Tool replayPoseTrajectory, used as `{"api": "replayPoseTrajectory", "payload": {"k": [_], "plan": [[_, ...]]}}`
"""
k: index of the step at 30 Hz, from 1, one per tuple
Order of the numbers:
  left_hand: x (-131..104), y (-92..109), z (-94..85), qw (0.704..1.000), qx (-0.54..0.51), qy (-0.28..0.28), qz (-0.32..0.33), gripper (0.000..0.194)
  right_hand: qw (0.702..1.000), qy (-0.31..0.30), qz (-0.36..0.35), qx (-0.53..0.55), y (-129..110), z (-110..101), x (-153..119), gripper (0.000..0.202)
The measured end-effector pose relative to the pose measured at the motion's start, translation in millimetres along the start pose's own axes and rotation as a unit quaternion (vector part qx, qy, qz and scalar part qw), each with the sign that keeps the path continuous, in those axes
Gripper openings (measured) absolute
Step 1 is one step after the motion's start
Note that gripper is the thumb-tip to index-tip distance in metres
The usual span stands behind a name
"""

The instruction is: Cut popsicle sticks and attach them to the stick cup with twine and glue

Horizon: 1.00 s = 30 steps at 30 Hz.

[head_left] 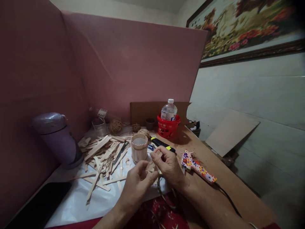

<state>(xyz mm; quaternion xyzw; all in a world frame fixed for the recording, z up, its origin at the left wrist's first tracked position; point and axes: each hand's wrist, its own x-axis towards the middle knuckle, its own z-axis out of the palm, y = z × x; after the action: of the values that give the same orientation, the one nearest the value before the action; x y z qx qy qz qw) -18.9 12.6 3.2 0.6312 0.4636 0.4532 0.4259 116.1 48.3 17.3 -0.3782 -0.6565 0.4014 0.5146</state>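
Worktop [245, 198] below my left grip [139, 181] and right grip [170, 167], both pinched on a small wood piece [150, 166]: probably light, stiff, brittle; best held by edges.

From here I'm making out no words: the red bucket [168, 129] is bearing pale lettering, its bottle [169, 111] is wearing a printed label [167, 115], and a white label [102, 113] is showing farther left, all looking too small.

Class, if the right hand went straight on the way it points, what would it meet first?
The right hand would probably meet the stick-covered cup, though depth is hard to judge.
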Motion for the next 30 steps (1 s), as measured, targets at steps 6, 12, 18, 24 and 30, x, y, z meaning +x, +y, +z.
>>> {"api": "replayPoseTrajectory", "payload": {"k": [6, 12, 18, 24, 30], "plan": [[-3.6, -2.5, 1.8, 0.850, 0.469, 0.121, 0.207, 0.010, 0.996, 0.031, 0.039, 0.074, 6.1, 8.3, -1.0, 0.022], [-2.8, -3.3, -4.7, 0.744, 0.561, 0.111, 0.346, 0.019, 0.988, 0.025, 0.054, 0.140, 10.8, 15.4, -1.3, 0.024], [-3.3, -8.9, -4.4, 0.764, 0.534, 0.112, 0.345, 0.027, 0.990, 0.023, 0.068, 0.123, 7.2, 15.8, -2.6, 0.024], [-4.5, -9.7, -0.8, 0.888, 0.377, 0.090, 0.247, 0.022, 0.986, 0.012, 0.063, 0.152, 7.4, 16.9, -1.2, 0.027], [-4.0, -6.7, -0.8, 0.970, 0.203, 0.062, 0.121, 0.030, 0.987, 0.000, 0.055, 0.154, 7.7, 14.4, -0.7, 0.030]]}}
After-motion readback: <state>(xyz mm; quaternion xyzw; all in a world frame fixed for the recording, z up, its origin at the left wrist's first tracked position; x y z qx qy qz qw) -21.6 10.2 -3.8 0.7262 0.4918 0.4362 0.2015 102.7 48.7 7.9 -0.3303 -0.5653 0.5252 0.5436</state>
